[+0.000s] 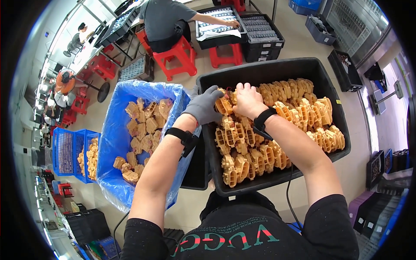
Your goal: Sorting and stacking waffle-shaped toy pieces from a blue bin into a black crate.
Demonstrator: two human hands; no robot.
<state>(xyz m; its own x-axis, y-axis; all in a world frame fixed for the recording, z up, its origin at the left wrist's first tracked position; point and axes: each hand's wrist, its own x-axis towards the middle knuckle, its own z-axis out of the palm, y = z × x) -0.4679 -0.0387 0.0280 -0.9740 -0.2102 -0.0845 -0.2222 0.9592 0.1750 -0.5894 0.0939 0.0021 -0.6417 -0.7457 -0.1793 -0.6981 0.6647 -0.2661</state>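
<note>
My left hand [203, 107], in a grey glove, is closed on a tan moulded plastic housing [223, 105] at the far left corner of a black bin [277, 65]. Just to its right is my bare right hand [250, 103], palm down with fingers curled among the housings; what lies under those fingers is hidden. Inside the black bin, more tan housings [260, 158] stand on edge in packed rows. To the left, a blue crate [110, 130] lined with clear plastic film holds a loose heap of similar housings [141, 130]. Both wrists wear black bands.
Another black bin [197, 169] sits partly under the blue crate and black bin. Small blue baskets [65, 149] stand at far left. Ahead, a co-worker [167, 21] sits on a red stool [175, 56], reaching into a tray of parts [216, 21]. A dark cable [289, 201] hangs near my body.
</note>
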